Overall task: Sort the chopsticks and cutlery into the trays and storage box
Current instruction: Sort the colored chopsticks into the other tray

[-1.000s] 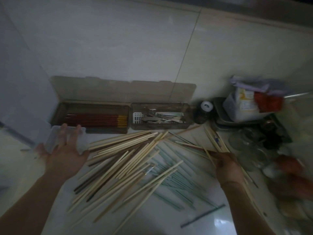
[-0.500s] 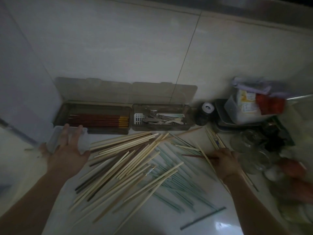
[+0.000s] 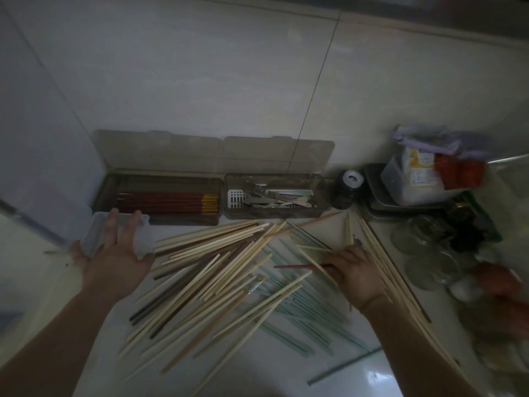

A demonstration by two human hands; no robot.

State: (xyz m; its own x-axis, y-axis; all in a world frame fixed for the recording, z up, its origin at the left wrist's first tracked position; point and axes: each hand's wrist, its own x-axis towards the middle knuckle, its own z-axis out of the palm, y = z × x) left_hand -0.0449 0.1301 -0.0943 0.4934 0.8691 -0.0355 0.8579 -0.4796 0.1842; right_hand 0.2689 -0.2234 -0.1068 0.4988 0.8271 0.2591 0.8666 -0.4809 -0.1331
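A heap of pale wooden chopsticks (image 3: pixel 217 262) lies across the white counter, with green ones (image 3: pixel 297 308) under it to the right. My right hand (image 3: pixel 355 270) pinches a red chopstick (image 3: pixel 292 266) that points left. My left hand (image 3: pixel 114 253) rests with straight fingers on a clear plastic box (image 3: pixel 143 239) at the left. At the back, the left tray (image 3: pixel 160 179) holds red chopsticks with yellow ends (image 3: pixel 169 202). The right tray (image 3: pixel 274 179) holds metal cutlery (image 3: pixel 272 197).
Both trays have lids propped against the tiled wall. A dark jar (image 3: pixel 347 190), a metal pan with a plastic food tub (image 3: pixel 412 181) and glass jars (image 3: pixel 429 253) crowd the right side. More pale chopsticks (image 3: pixel 380 262) run along the right of my right hand.
My right hand has moved left and toward me, carrying the red chopstick over the green ones. My left hand stays on the clear box.
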